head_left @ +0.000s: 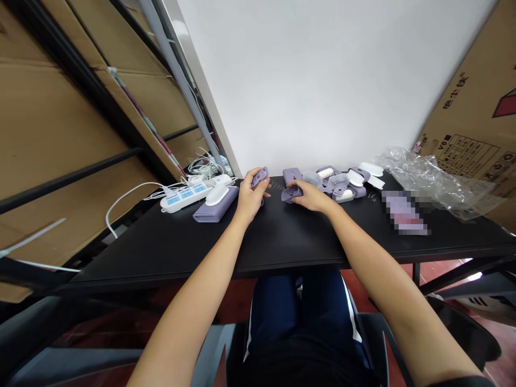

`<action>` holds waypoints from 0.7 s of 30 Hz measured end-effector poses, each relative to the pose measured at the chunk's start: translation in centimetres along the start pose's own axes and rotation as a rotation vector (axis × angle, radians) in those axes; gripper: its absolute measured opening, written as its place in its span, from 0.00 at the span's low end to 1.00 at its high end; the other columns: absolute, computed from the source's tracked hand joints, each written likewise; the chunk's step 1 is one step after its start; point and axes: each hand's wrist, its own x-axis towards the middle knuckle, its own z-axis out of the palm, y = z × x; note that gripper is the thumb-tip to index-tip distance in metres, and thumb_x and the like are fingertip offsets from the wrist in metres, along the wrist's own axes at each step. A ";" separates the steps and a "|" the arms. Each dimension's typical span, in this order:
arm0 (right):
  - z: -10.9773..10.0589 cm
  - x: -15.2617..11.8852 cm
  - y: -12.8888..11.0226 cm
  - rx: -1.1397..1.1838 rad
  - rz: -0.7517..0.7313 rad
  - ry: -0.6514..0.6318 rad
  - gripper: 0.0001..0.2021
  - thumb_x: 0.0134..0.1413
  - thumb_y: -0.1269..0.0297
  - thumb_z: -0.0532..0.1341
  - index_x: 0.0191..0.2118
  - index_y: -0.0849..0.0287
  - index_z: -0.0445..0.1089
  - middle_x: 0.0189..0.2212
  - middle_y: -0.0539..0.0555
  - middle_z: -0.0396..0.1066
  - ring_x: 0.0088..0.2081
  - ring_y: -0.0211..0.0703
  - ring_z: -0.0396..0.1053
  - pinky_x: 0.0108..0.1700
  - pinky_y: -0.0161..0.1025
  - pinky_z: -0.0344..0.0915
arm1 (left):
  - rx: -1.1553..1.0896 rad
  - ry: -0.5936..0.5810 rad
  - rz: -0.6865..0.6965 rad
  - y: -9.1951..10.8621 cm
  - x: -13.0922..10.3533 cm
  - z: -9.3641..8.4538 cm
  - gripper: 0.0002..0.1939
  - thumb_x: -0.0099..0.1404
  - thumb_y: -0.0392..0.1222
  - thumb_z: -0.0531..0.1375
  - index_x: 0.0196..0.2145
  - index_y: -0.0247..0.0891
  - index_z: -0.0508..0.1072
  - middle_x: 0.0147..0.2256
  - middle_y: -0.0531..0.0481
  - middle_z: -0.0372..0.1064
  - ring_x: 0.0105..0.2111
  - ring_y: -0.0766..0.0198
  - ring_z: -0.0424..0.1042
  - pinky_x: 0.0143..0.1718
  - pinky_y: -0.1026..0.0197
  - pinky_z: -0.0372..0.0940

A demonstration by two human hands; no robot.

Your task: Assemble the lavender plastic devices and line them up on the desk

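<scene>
1. The left hand (250,194) has its fingers curled partway closed around the left purple piece (260,176); this part sits at the fingertips, its upper end standing clear above the thumb.
2. The right hand (308,196) has its fingers bent and nearly closed on the right purple piece (288,194), which lies under and just beyond the fingertips, low over the counter (298,242). Whether that piece touches the surface, I cannot tell.
3. Thin coiled springs (278,186) lie between the two hands, near both sets of fingers; they are too fine to count. More loose coils (372,197) lie farther right.
4. One purple block (292,174) is just behind the right hand's fingers.
5. To the right of that hand is one pile of purple, clear and white parts (336,184). They overlap too much for a full count, but at least five white pieces show, two of them flat ones at its right end.
6. Left of the left hand is one purple case (217,207) with one white oval piece (216,194) on top, and beside it one white power strip (193,194) with cables.
7. At the right end are one clear plastic bag (439,180) and one pixelated item (405,213), in front of one printed carton (475,129).
</scene>
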 end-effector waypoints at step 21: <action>-0.4 -0.3 -0.6 -0.018 0.051 0.002 0.25 0.56 0.75 0.68 0.59 0.59 0.73 0.58 0.59 0.78 0.58 0.52 0.76 0.66 0.51 0.66 | 0.077 -0.009 0.057 0.2 -0.2 0.3 0.25 0.62 0.52 0.70 0.54 0.42 0.75 0.43 0.47 0.76 0.38 0.60 0.80 0.27 0.66 0.76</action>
